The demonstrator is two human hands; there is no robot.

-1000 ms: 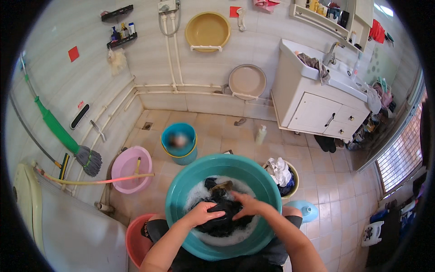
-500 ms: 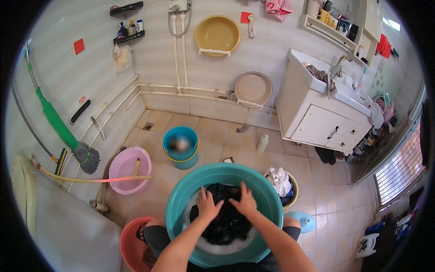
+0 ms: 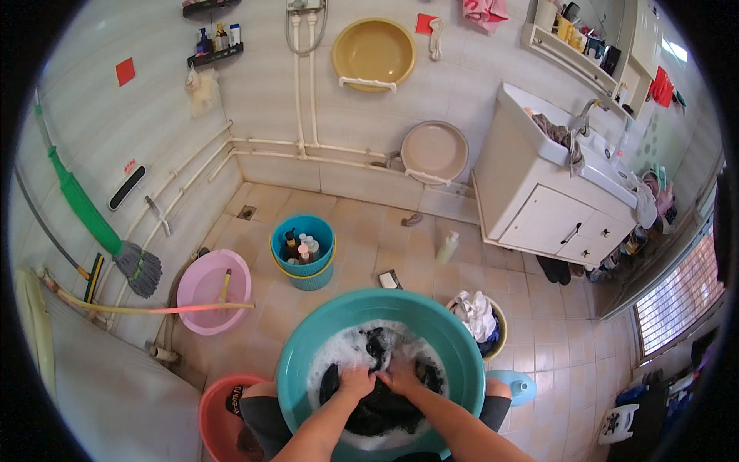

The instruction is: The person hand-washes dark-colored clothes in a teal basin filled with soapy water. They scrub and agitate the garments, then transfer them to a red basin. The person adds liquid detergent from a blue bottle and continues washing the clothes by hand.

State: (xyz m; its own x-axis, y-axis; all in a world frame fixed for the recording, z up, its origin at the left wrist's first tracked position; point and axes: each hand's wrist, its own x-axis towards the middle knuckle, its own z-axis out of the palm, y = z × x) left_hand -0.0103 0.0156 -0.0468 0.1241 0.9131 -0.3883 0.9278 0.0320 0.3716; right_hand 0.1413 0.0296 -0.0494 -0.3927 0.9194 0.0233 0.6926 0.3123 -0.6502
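Observation:
Between my knees stands a large teal basin (image 3: 299, 358) of foamy water. Soaking in it is a dark, black wet garment (image 3: 381, 416), spread out and partly covered by white suds; its exact kind cannot be made out. My left hand (image 3: 357, 381) and my right hand (image 3: 400, 377) are close together over the middle of the basin. Both are closed on the black cloth, with fingertips partly hidden by foam and fabric and a little blurred.
Around the basin stand a blue bucket (image 3: 312, 276) of bottles, a pink basin (image 3: 190, 289) crossed by a hose (image 3: 154, 309), a red basin (image 3: 212, 420), a tub of clothes (image 3: 499, 348) and a blue jug (image 3: 519, 387). A white sink cabinet (image 3: 531, 208) stands at the back right.
My spread hands have come together and closed on the black cloth, lower in the basin. More white foam shows on the water. The view has shifted slightly.

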